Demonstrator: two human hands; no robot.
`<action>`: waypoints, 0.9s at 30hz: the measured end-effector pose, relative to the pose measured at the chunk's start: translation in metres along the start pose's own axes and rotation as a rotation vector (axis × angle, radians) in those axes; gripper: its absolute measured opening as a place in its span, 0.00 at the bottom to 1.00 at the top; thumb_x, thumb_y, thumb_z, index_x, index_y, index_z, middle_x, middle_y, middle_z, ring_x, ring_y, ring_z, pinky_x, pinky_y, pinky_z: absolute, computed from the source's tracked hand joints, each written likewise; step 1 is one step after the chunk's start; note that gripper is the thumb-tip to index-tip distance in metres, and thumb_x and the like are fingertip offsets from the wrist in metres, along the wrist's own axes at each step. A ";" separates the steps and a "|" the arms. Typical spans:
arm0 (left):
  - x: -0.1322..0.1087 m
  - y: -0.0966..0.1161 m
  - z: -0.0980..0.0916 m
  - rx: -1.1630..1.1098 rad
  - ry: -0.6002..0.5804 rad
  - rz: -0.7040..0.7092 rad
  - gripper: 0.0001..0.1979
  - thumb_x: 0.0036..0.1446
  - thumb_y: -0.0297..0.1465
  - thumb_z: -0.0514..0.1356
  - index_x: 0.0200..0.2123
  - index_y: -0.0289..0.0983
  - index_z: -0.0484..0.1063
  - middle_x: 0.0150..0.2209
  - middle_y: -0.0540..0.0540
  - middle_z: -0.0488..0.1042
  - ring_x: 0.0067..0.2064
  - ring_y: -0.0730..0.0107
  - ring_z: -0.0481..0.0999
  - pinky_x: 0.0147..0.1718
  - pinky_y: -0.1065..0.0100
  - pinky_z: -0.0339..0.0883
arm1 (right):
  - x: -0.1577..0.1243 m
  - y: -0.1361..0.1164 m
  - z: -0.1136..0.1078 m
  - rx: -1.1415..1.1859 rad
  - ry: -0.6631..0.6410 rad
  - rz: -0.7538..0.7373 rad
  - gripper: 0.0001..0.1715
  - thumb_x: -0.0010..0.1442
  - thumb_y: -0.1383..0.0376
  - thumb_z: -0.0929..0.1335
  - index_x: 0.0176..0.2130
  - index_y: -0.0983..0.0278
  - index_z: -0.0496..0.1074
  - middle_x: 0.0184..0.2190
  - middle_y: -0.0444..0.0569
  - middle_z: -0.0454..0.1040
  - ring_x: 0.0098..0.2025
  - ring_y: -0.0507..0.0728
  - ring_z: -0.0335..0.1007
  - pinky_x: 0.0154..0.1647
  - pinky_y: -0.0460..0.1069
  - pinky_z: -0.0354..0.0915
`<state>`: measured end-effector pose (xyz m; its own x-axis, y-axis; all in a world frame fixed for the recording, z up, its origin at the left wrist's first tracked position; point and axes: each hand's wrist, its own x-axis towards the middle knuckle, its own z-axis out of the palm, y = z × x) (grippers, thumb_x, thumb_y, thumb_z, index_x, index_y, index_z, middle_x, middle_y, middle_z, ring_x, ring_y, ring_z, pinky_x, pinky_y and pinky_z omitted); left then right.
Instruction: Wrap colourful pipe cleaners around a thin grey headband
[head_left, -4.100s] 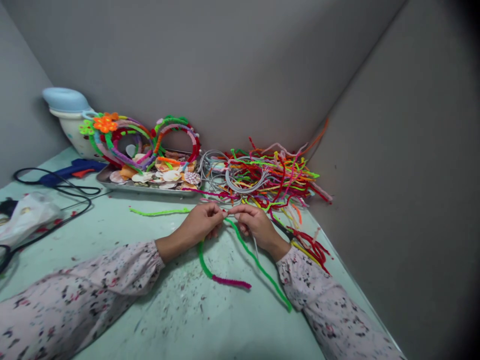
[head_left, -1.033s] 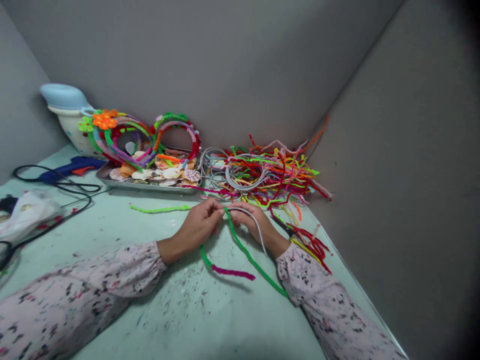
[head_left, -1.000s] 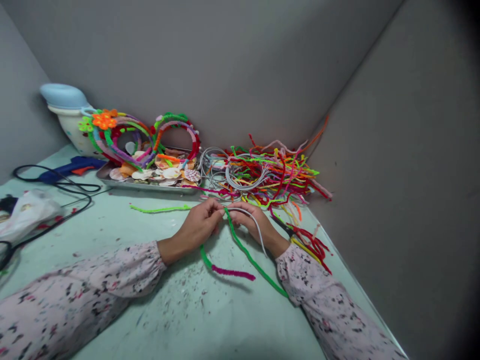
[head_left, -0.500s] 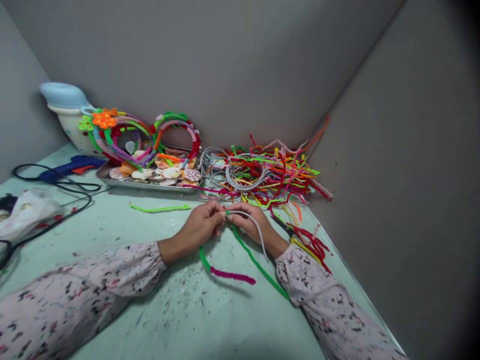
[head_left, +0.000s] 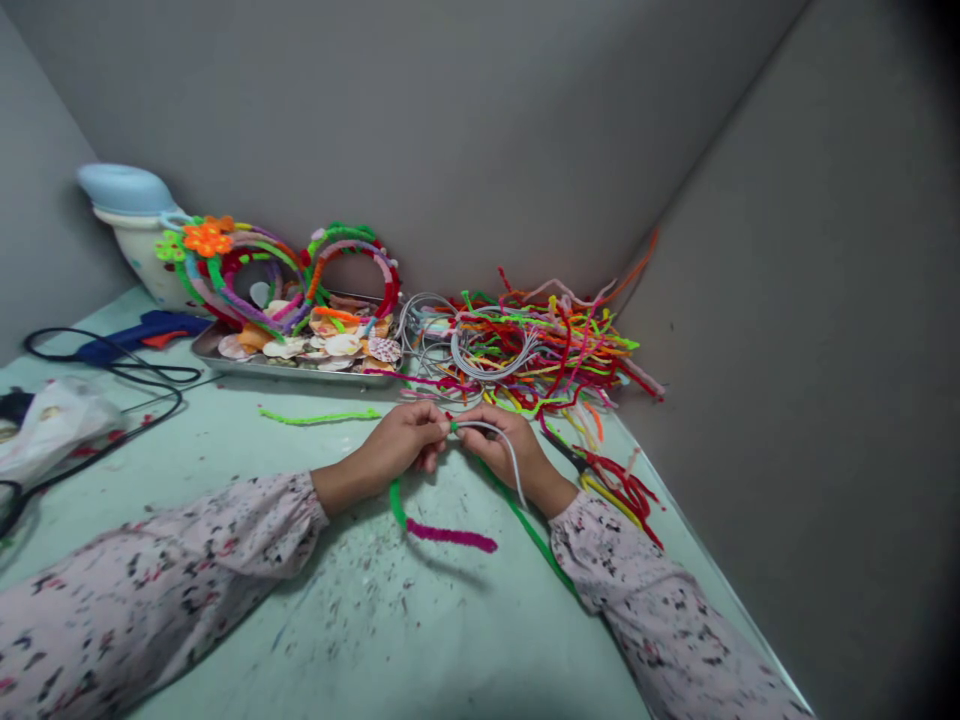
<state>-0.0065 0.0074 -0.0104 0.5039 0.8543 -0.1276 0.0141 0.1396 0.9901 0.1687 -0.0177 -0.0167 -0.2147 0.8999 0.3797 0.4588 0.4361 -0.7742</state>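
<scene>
My left hand [head_left: 405, 445] pinches a band near its green-wrapped spot, and a wrapped end, green then magenta [head_left: 450, 537], curves out below it. My right hand [head_left: 506, 450] is closed at the same spot, fingertips close to the left ones. From between the hands a bare grey-white stretch of the band [head_left: 506, 445] arcs over my right fingers and down. A long green pipe cleaner [head_left: 536, 540] trails from under my right hand toward the right sleeve. Exactly what lies between the fingertips is partly hidden.
A metal tray [head_left: 300, 374] holds shells and wrapped headbands [head_left: 352, 245]. Right of it lie grey bands [head_left: 491, 365] and a pipe-cleaner pile [head_left: 585, 345]. Scissors [head_left: 611, 500] are beside my right wrist. A blue glue gun [head_left: 135, 335] with a black cable lies left, near a plastic bag [head_left: 64, 425].
The green and magenta end has swung left and slightly up. The green pipe cleaner has shifted right, more of it now behind my right hand. Both hands stay nearly in place.
</scene>
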 end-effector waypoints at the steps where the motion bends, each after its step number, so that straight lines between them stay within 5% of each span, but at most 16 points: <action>1: 0.001 0.000 -0.001 -0.010 -0.009 -0.012 0.07 0.51 0.32 0.58 0.27 0.35 0.63 0.19 0.54 0.67 0.14 0.80 0.65 0.13 0.77 0.52 | 0.000 0.001 0.000 -0.031 0.003 -0.032 0.08 0.55 0.70 0.67 0.37 0.63 0.75 0.30 0.46 0.75 0.31 0.53 0.69 0.35 0.47 0.65; 9: 0.006 -0.003 -0.009 -0.061 -0.060 -0.109 0.06 0.49 0.30 0.60 0.26 0.35 0.65 0.18 0.53 0.68 0.13 0.80 0.64 0.12 0.77 0.52 | -0.003 0.007 0.000 -0.159 0.008 -0.233 0.10 0.57 0.71 0.66 0.39 0.63 0.74 0.33 0.49 0.74 0.35 0.55 0.70 0.38 0.49 0.66; 27: 0.012 -0.004 -0.014 -0.158 -0.133 -0.157 0.04 0.46 0.26 0.59 0.25 0.35 0.65 0.16 0.52 0.68 0.12 0.78 0.64 0.11 0.77 0.57 | -0.004 0.012 -0.001 -0.282 0.011 -0.338 0.11 0.57 0.73 0.64 0.40 0.62 0.72 0.35 0.49 0.75 0.38 0.55 0.71 0.39 0.50 0.67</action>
<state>-0.0125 0.0242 -0.0164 0.6153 0.7441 -0.2601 -0.0289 0.3511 0.9359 0.1762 -0.0159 -0.0266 -0.3843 0.7064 0.5944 0.5824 0.6851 -0.4375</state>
